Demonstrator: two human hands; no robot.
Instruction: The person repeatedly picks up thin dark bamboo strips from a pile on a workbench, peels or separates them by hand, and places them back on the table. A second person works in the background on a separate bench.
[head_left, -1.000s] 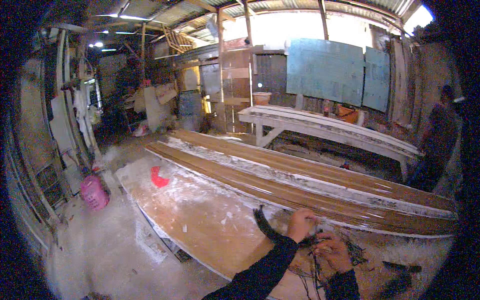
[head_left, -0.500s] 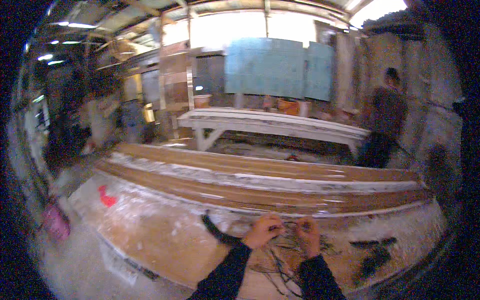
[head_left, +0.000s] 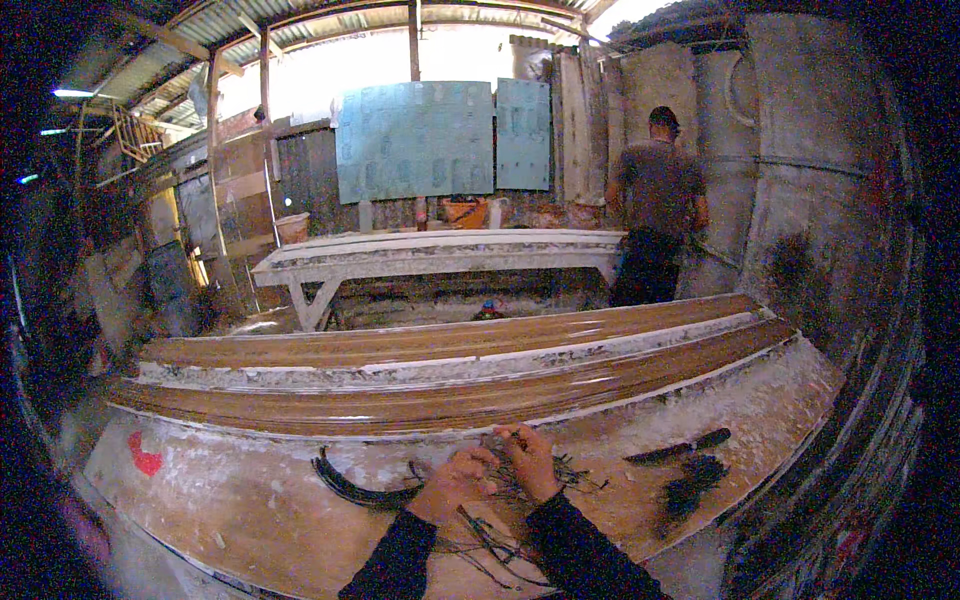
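My left hand (head_left: 460, 482) and my right hand (head_left: 533, 464) are close together over the bench, fingers bent and pinched. Whatever is between the fingertips is too small to make out. Thin dark strands (head_left: 490, 545), like wire or cord pieces, lie loose under and between my wrists. Shorter dark pieces (head_left: 575, 474) are scattered beside my right hand. Left of my left hand, a curved bundle of black strands (head_left: 357, 492) rests on the bench. Over to the right lie a knife (head_left: 680, 447) with a dark handle and a fuzzy black clump (head_left: 695, 480).
Two long, shiny brown moulds (head_left: 400, 408) with white crusted edges run across the bench (head_left: 260, 490). A red patch (head_left: 145, 455) marks its left end. Behind stands a white trestle table (head_left: 450, 255). At the back right, a person (head_left: 660, 195) stands turned away.
The view has swung to the right, so the scene sits farther left. My hands have drawn closer together, and my right hand is now turned with its back more toward view.
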